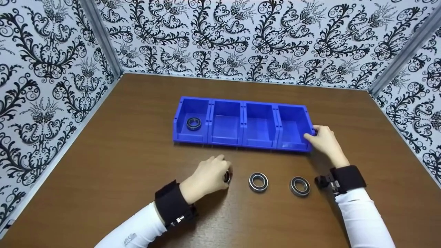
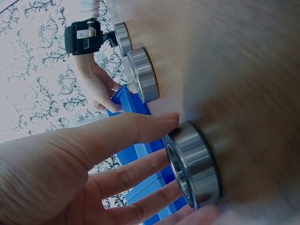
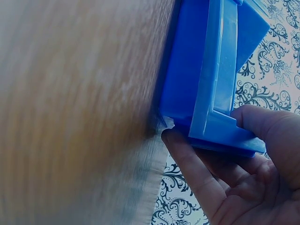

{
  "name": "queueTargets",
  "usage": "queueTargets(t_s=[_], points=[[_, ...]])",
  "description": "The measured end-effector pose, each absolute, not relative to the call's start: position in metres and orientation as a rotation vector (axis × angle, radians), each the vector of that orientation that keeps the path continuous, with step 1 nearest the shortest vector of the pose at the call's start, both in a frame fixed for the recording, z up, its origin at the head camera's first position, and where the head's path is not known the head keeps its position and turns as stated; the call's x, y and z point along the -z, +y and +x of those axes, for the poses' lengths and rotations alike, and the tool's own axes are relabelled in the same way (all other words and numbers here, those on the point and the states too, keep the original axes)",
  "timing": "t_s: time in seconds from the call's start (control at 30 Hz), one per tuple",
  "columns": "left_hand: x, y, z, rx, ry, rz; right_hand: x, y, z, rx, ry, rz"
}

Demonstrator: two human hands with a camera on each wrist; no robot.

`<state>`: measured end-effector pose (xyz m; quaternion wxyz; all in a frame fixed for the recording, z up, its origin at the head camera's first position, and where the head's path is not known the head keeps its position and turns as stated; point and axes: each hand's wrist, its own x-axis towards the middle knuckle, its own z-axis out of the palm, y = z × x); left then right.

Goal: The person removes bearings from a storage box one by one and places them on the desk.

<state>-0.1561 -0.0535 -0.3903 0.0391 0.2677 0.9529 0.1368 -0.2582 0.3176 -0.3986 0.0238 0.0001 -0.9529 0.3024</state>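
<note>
The left hand point(image 1: 208, 177) closes its fingers around a bearing point(image 2: 194, 164) on the bench point(image 1: 103, 172); the right hand point(image 1: 322, 139) grips the blue bin point(image 1: 241, 124) end. The bearing is likely heavy, rigid and smooth: grip across the outer rim.

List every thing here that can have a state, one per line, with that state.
Blue plastic four-compartment bin: upright on the table, held at its right end.
Steel ring bearing in the bin: lying in the leftmost compartment.
Steel ring bearing under the left hand: on the table, fingers closing round it.
Middle steel ring bearing: flat on the table, untouched.
Right steel ring bearing: flat, untouched.
Left hand: grips a bearing.
Right hand: grips the bin's end wall.
</note>
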Motion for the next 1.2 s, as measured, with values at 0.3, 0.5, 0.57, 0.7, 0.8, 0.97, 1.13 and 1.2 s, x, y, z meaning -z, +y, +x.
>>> queueTargets(t_s=[0.3, 0.5, 0.57, 0.7, 0.8, 0.97, 1.13, 1.2], points=[[0.386, -0.057, -0.155, -0.437, 2.927, 0.815, 0.398, 0.318, -0.258, -0.928, -2.948, 0.005], [0.381, -0.061, -0.153, -0.471, 2.955, 0.848, 0.398, 0.317, -0.258, -0.919, -2.962, 0.002], [0.378, -0.063, -0.153, -0.474, 2.967, 0.838, 0.398, 0.317, -0.258, -0.914, -2.962, 0.003], [0.373, -0.065, -0.154, -0.479, 2.971, 0.803, 0.398, 0.317, -0.258, -0.905, -2.957, 0.006], [0.37, -0.067, -0.155, -0.48, 2.968, 0.779, 0.398, 0.317, -0.258, -0.902, -2.954, 0.009], [0.365, -0.07, -0.158, -0.508, 2.964, 0.752, 0.398, 0.318, -0.259, -0.907, -2.956, 0.007], [0.361, -0.073, -0.163, -0.544, 2.974, 0.715, 0.397, 0.318, -0.259, -0.907, -2.962, 0.011], [0.36, -0.075, -0.164, -0.561, 2.983, 0.711, 0.397, 0.318, -0.259, -0.906, -2.96, 0.009]])
